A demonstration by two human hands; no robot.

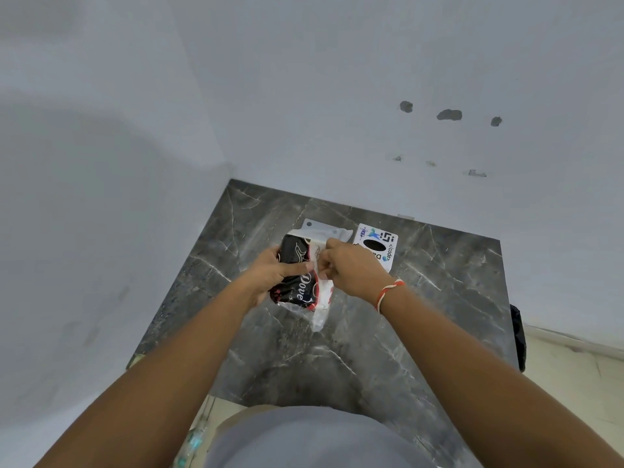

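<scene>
Mid-frame, the left hand [270, 273] grasps the black pouch [299, 292]; the right hand [354, 265] pinches its clear wrapper [320, 315]. A hard tug could tear it and drop the pouch.

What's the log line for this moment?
left hand holds packet | right hand pinches bag | card lies on table

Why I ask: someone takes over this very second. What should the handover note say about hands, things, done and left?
Left hand grips the black Dove packet over the marble counter.
Right hand pinches the clear plastic bag at its edge beside the packet.
A white stickered card lies behind them.
Done: both hands have hold.
Left: the bag is not yet off; probably peel it open.
</scene>
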